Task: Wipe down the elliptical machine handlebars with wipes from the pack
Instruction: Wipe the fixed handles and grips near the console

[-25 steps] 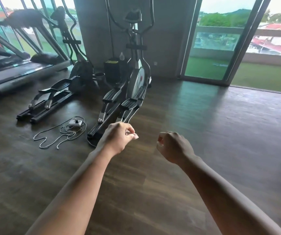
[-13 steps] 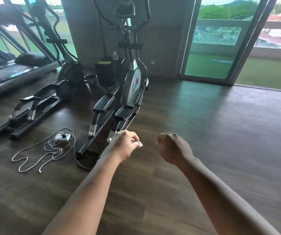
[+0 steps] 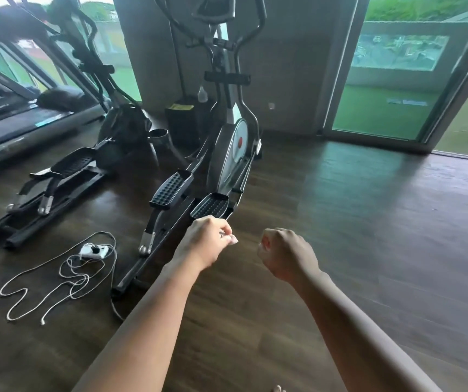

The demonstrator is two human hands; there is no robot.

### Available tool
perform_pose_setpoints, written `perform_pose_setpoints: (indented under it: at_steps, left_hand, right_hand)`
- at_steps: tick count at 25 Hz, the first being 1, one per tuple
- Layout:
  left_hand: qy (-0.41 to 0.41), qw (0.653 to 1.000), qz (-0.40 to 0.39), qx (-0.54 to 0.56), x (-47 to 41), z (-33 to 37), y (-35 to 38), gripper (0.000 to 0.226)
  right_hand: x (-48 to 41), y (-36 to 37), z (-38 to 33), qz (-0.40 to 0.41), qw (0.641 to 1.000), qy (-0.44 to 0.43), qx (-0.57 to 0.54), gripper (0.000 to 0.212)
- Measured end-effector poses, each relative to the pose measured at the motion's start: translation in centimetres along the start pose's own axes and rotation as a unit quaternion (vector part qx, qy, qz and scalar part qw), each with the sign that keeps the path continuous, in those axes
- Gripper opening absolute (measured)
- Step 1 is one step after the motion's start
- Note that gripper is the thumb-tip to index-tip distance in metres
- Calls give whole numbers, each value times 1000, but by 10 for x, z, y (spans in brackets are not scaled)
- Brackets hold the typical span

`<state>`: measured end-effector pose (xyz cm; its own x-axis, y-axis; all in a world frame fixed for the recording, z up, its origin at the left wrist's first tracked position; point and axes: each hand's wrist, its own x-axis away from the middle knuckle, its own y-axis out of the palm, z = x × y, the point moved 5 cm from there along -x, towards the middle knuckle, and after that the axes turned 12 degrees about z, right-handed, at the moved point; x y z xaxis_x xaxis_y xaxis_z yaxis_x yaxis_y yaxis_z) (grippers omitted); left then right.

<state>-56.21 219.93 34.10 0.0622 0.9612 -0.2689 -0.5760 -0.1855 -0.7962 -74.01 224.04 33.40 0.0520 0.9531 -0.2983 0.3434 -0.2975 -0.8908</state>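
Elliptical machine ahead-left; bare floor rightward.

i stand on a dark wood-plank floor that picks up a soft sheen from the daylight. ahead of me is a plain grey wall, and to its right a tall sliding glass door in a dark frame looks out on green turf and a low balcony wall. on my left, more windows run behind a treadmill. a black box with a yellow label sits against the wall with a small bottle on it. a white power strip lies on the floor, its white cord trailing in loose loops.
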Motion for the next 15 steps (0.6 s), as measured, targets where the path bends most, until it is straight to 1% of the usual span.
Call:
perform_pose_setpoints:
  at_steps: [7, 11, 15]
  left_hand:
    - [-34, 999, 28, -8, -160, 7, 53, 14]
    - [-47, 998, 36, -1, -256, -16, 86, 11]
    - [-48, 998, 45, 8, -369, -46, 110, 8]
  right_hand:
    - [-172, 39, 63, -49, 998, -44, 14, 24]
    - [-272, 74, 83, -66, 996, -58, 22, 23]
    - [-387, 107, 91, -60, 996, -55, 21, 22]
